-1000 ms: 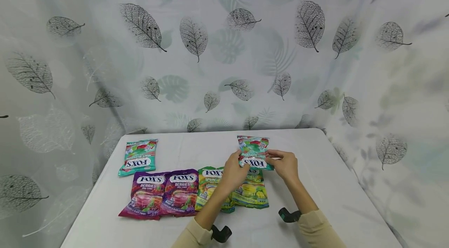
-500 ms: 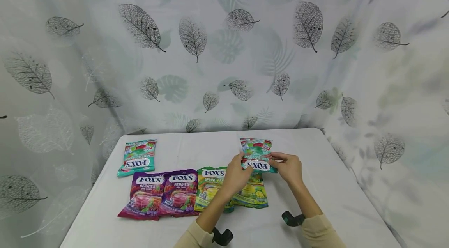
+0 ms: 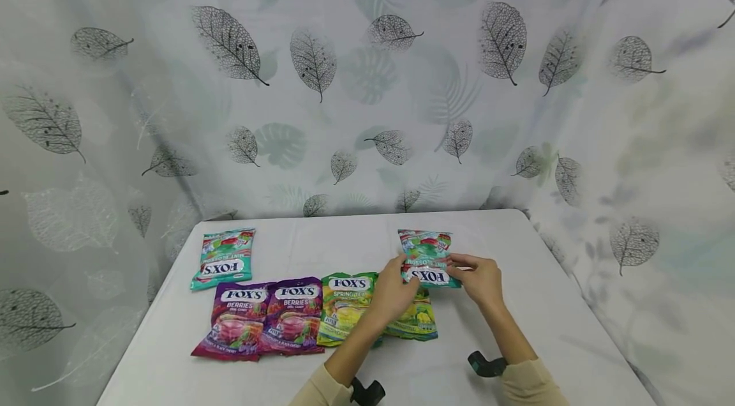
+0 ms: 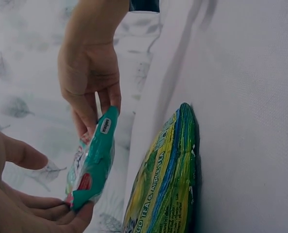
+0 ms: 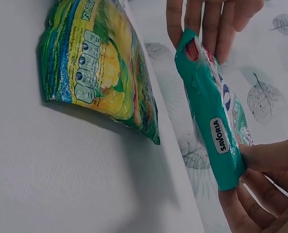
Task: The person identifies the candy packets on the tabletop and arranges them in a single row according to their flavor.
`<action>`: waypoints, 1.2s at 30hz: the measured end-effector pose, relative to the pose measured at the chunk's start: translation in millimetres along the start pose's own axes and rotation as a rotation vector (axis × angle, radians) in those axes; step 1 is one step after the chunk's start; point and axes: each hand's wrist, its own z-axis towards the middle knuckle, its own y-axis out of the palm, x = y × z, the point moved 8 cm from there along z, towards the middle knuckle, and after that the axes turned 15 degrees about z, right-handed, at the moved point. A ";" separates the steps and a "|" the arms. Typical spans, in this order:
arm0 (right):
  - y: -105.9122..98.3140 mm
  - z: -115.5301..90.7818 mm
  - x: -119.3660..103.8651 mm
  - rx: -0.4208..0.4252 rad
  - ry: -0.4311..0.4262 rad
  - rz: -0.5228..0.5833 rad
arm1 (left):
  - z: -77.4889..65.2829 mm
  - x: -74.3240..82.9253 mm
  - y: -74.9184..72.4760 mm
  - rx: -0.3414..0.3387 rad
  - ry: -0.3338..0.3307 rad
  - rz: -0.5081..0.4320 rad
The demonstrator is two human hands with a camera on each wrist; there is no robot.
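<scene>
While one teal bag point(image 3: 226, 260) lies at the left on the white surface point(image 3: 563, 355), two purple bags point(image 3: 295, 313) and two yellow bags point(image 3: 344, 313) line up nearer. Farther right, the left hand point(image 3: 395, 294) supports a corner of the held teal bag point(image 3: 427, 256) with extended fingers, its thumb off the plastic. That bag is above the surface, apart from the yellow bags. The right hand point(image 3: 481, 278) pinches its other end. The step looks like positioning this bag; the next move probably calls for lowering it evenly, clear of the row.
</scene>
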 end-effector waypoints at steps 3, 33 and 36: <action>-3.1 -1.6 1.0 0.003 0.011 -0.006 | -1.3 1.7 1.4 -0.003 0.009 0.010; -38.1 -26.0 23.9 -0.025 0.078 -0.075 | -17.2 10.0 33.1 -0.047 0.009 0.115; -40.3 -27.9 24.6 -0.031 0.076 -0.073 | -19.1 9.9 35.1 -0.051 0.002 0.107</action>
